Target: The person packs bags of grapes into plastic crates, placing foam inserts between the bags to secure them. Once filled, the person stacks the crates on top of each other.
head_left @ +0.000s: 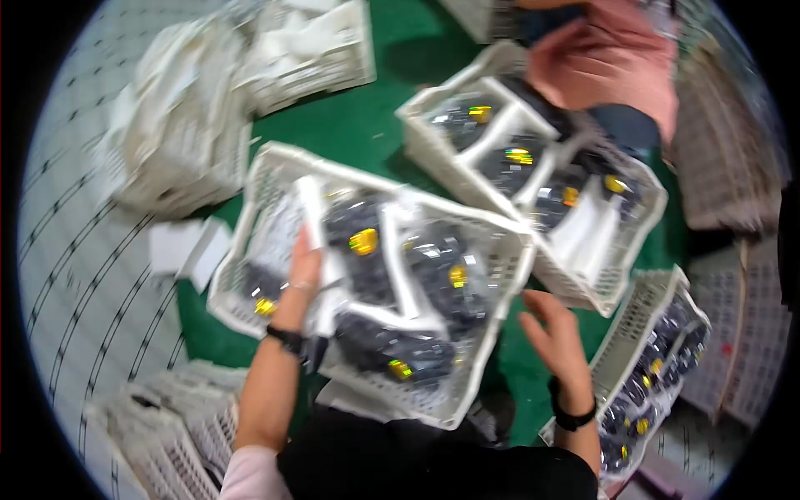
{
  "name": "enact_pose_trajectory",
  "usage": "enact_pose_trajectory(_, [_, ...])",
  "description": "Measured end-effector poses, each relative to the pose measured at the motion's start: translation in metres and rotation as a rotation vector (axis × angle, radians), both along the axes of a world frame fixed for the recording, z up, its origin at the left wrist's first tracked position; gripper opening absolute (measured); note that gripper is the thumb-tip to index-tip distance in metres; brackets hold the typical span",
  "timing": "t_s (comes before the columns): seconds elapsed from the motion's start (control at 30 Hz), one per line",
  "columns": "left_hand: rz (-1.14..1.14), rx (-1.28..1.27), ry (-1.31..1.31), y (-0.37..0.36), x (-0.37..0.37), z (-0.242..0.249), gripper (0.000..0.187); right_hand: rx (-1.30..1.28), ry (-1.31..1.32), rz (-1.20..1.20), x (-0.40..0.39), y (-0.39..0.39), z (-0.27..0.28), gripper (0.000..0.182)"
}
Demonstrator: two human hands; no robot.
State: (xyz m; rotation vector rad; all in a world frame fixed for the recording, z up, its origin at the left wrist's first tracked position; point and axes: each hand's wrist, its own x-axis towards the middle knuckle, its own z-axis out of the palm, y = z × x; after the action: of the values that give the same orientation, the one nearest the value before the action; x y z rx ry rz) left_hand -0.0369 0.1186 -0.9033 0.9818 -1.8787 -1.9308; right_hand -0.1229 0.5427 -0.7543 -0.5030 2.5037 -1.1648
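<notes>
A white plastic crate (506,250) lies in front of me, holding dark items in clear plastic bags with shiny gold stickers. White dividers (403,275) stand between these bagged dark items (364,265). My left hand (306,265) reaches into the crate's left part, fingers stretched out flat against a white divider, with a bagged item below it at the left. Just outside the crate's right rim is my right hand (552,335), its fingers apart and nothing in them. Each wrist wears a dark band.
A second crate (612,302) of similar bags touches the upper right corner. Another filled crate (621,354) stands at lower right. Stacked crates (167,417) are at lower left, a white sack (179,125) and crate at upper left. A person in pink (608,62) is beyond.
</notes>
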Motion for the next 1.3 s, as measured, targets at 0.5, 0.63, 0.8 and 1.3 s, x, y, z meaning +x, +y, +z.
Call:
enact_pose_trajectory(0.5, [-0.184,-0.25,-0.221,0.041,-0.01,0.015,0.093,0.195,-0.152,0.105,0.025,-0.02,-0.005,0.035])
enact_pose_trajectory(0.63, [0.111,-0.237,-0.173,0.03,-0.01,0.023,0.094,0.249,-0.054,0.257,0.017,-0.038,0.006,0.035])
enact_pose_trajectory(0.8, [0.093,-0.38,-0.151,0.057,-0.043,0.017,0.093,0.281,-0.023,0.276,0.016,-0.048,0.023,0.038])
enact_pose_trajectory(1.3, [0.067,-0.133,-0.192,-0.001,0.023,0.05,0.09,0.271,-0.143,0.207,0.021,-0.056,0.029,0.036])
